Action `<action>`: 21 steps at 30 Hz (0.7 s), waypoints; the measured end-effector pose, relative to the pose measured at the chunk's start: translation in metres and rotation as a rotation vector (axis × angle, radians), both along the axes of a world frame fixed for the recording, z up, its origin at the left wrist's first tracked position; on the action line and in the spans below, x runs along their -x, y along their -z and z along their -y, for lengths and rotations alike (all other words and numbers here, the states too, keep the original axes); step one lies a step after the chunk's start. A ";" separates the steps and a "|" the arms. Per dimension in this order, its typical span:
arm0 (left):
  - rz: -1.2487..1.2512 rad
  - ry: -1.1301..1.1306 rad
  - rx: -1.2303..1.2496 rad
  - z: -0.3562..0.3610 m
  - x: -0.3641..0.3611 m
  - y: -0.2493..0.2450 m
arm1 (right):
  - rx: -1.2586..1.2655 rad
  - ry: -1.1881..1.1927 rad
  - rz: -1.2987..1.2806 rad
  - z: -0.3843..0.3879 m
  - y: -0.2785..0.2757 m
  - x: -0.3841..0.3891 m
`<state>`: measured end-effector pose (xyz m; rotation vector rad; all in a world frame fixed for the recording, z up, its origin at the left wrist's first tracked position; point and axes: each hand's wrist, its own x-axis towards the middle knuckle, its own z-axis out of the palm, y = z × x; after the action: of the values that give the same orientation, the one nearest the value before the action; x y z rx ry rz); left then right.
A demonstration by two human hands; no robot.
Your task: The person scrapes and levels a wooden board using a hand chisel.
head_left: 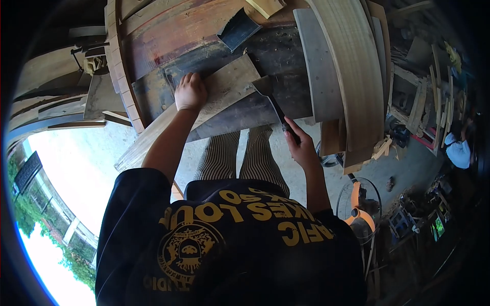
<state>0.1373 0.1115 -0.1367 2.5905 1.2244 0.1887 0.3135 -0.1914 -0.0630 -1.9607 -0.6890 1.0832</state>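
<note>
A long wooden board (230,84) lies slantwise across the workbench (173,38), its near left end jutting out past the bench edge. My left hand (191,93) is closed at the board's far edge, with its fingers curled and partly hidden. In my right hand (301,145) is the handle of a scraper (276,106) with a wide, flat metal blade. That blade rests at the board's right end, near its close corner. A dark curled sheet (239,29) lies on the bench beyond the board.
Planks stand stacked (352,66) on the bench's right side. Farther right are an orange-bladed fan (359,206), heaps of scrap wood (421,109) and another person (458,150). More boards (61,99) lie at the left. A pale wood piece (266,6) sits at the far edge.
</note>
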 end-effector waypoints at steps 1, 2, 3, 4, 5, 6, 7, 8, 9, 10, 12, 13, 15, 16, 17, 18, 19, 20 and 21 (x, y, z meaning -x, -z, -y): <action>0.007 -0.012 0.013 0.000 0.000 -0.001 | 0.000 -0.008 0.003 0.001 0.006 0.000; 0.006 -0.019 0.014 0.001 0.000 -0.001 | -0.048 -0.007 0.044 0.002 0.013 0.003; 0.010 -0.013 0.007 0.001 0.000 -0.001 | -0.095 -0.004 0.083 0.000 0.012 0.005; 0.015 -0.005 -0.002 0.000 0.000 -0.001 | -0.095 -0.009 0.081 -0.001 0.011 0.007; 0.014 -0.005 -0.003 -0.001 -0.001 -0.001 | -0.033 0.018 0.030 -0.001 0.009 0.010; 0.015 -0.005 -0.008 0.000 -0.001 -0.001 | 0.031 0.047 -0.021 -0.004 0.003 0.013; 0.016 -0.003 -0.011 0.000 -0.001 -0.002 | 0.039 0.074 -0.065 -0.007 -0.001 0.016; 0.014 0.001 -0.008 0.000 -0.001 -0.002 | 0.043 0.078 -0.068 -0.011 -0.006 0.017; 0.003 0.014 -0.033 -0.001 -0.001 -0.002 | 0.071 0.073 -0.060 -0.014 -0.010 0.017; -0.008 0.025 -0.059 -0.003 -0.001 -0.001 | 0.098 0.066 -0.052 -0.016 -0.010 0.016; -0.009 0.024 -0.065 -0.005 0.000 0.001 | -0.023 0.035 0.108 -0.019 0.001 0.015; -0.015 0.014 -0.075 -0.005 -0.001 0.001 | -0.146 0.002 0.269 -0.021 0.004 0.014; -0.021 0.004 -0.088 -0.008 -0.002 0.001 | 0.032 -0.009 0.158 -0.028 -0.008 0.008; -0.038 -0.020 -0.065 -0.010 -0.003 0.001 | 0.214 -0.021 0.043 -0.032 -0.015 0.006; -0.056 -0.044 -0.041 -0.011 -0.003 0.001 | 0.212 -0.021 0.044 -0.031 -0.008 0.006; -0.057 -0.044 -0.042 -0.012 -0.004 0.001 | 0.136 -0.006 0.024 -0.035 -0.003 0.007; -0.060 -0.052 -0.047 -0.013 -0.004 0.002 | 0.058 0.009 0.004 -0.037 -0.001 0.007; -0.065 -0.059 -0.052 -0.014 -0.004 0.003 | 0.057 0.010 0.002 -0.035 -0.001 0.006; -0.066 -0.058 -0.053 -0.015 -0.004 0.003 | 0.205 0.046 -0.130 -0.046 -0.024 0.002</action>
<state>0.1410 0.1266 -0.1400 2.6277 1.3358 0.1507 0.3114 -0.1451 -0.0386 -2.0453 -0.4757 1.2825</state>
